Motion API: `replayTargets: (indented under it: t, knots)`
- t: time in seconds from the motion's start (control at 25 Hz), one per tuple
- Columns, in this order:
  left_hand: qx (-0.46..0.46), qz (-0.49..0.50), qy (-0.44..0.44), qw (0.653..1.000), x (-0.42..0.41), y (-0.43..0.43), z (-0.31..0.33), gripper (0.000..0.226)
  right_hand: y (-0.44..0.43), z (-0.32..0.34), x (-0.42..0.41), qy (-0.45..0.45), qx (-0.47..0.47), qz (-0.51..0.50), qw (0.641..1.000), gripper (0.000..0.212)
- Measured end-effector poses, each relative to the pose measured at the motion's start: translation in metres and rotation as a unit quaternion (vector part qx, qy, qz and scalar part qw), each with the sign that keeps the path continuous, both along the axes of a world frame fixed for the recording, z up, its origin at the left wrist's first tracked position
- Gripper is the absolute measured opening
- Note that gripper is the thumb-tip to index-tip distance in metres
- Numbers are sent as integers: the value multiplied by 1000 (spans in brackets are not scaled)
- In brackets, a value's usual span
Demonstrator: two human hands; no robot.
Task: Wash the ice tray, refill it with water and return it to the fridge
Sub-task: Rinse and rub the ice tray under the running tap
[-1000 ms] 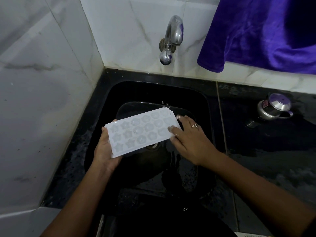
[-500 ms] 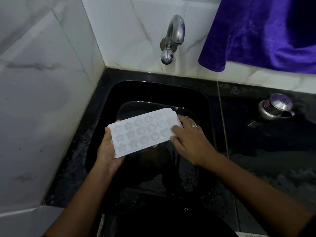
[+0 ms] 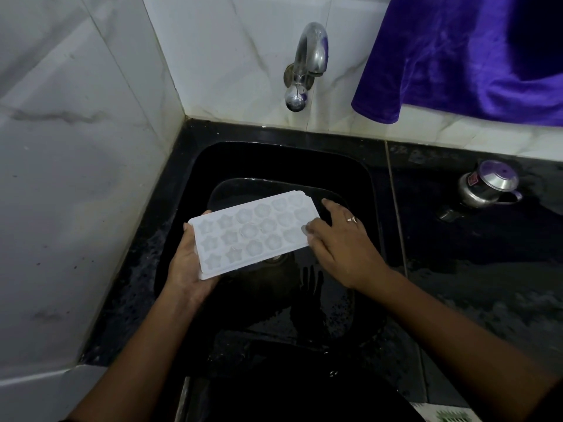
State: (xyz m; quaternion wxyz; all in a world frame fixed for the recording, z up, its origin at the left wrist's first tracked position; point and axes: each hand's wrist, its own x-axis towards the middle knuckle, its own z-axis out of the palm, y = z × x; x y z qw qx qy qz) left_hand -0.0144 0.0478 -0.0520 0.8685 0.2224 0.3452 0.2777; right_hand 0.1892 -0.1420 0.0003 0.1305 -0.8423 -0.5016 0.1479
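Observation:
A white ice tray [image 3: 253, 233] with star and flower shaped cells is held flat over the black sink [image 3: 362, 178], cells facing up. My left hand [image 3: 185, 266] grips its near left end from beneath, thumb along the edge. My right hand [image 3: 338, 242] holds the tray's right end, thumb on top of the rim and fingers curled past the edge; a ring shows on one finger. The metal tap [image 3: 307, 62] sticks out of the back wall above the sink, and no water stream is visible from it.
White marble tiles form the left and back walls. A purple cloth [image 3: 463, 53] hangs at the upper right. A small steel pot with a lid [image 3: 487, 187] stands on the wet black counter [image 3: 487, 263] right of the sink. The sink bottom looks wet.
The tray and both hands have shifted only slightly over the sink. The grips look the same.

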Motion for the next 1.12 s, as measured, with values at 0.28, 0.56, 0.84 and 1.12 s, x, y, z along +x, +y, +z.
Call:
replayTargets:
  t: [0.28,0.56,0.84,1.12]
  knots:
    - [19,-7,22,1000,-12,11,7,46,6,9,-15,-23,7,-1,1000,33]
    - [-21,-21,1,1000,-25,33,10,51,15,20,-36,-41,5,-10,999,34]
    - [-30,-37,-11,999,-29,51,5,46,22,21,-52,-50,9,-40,998,33]
    - [-19,-57,-6,998,-32,63,2,53,31,20,-62,-58,0,-51,997,35]
